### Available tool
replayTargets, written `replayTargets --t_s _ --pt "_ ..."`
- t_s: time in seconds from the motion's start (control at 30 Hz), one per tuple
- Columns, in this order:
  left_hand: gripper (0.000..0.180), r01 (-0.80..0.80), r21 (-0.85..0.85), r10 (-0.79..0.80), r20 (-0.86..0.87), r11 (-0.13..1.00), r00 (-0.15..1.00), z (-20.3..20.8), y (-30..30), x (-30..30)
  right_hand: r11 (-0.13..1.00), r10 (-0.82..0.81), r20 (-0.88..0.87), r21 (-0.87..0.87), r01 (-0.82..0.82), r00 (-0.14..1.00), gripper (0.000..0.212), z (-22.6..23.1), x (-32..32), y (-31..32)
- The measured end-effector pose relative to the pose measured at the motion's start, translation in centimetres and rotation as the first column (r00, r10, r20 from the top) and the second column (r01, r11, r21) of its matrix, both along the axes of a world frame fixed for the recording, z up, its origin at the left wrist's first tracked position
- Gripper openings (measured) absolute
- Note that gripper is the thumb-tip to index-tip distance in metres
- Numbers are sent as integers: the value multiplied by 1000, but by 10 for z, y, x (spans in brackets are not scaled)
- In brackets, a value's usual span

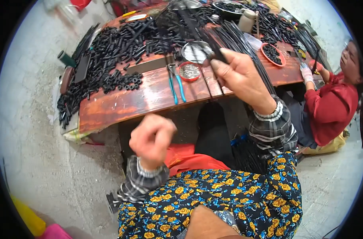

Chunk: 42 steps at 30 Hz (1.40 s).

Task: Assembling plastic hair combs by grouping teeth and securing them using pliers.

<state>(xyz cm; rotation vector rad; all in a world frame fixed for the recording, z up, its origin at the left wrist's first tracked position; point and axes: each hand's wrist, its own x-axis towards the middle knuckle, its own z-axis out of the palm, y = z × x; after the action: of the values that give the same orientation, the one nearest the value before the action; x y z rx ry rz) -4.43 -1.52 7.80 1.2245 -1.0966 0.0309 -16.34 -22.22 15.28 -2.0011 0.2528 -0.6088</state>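
Observation:
My right hand (243, 77) is raised over the front edge of the table, its thumb and fingers closed around a long black rod (218, 51). The rod slants up over the table, and its far part is blurred. Low in front of the table, my left hand (151, 139) has its fingers curled in. Motion smears it, and anything it may hold is hidden. Near the table edge lie pliers (175, 83) with blue-green handles. Beside them are a red dish of small metal parts (189, 79) and a round silver tray (182, 53).
Heaps of short black tubes (109, 59) cover the wooden table (121, 107). Long black rods (237, 40) lie to the right, near an orange dish (283, 61) of black parts. A co-worker in a red top (332, 107) sits at the right. A red cloth (189, 159) lies by my lap.

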Motion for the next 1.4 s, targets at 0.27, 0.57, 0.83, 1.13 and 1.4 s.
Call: replayTargets --t_s 0.27,0.57,0.83,1.13,1.4 --pt "29 215 167 -101 -513 962 852 41 23 -15 963 238 28 -133 -232 971 16 -1 38 66" --pt "38 191 -353 -393 -695 916 603 52 24 19 842 331 -156 -397 -366 931 27 -43 42 99" --pt "44 382 -307 -486 -645 872 590 70 25 35 776 552 -28 384 -501 833 33 -36 45 99" --pt "47 435 -268 -495 -645 860 582 75 21 41 925 312 207 156 -346 927 26 -35 63 102" --pt "43 451 -210 -466 -662 867 587 74 13 47 940 123 456 -339 44 881 12 -38 69 96"
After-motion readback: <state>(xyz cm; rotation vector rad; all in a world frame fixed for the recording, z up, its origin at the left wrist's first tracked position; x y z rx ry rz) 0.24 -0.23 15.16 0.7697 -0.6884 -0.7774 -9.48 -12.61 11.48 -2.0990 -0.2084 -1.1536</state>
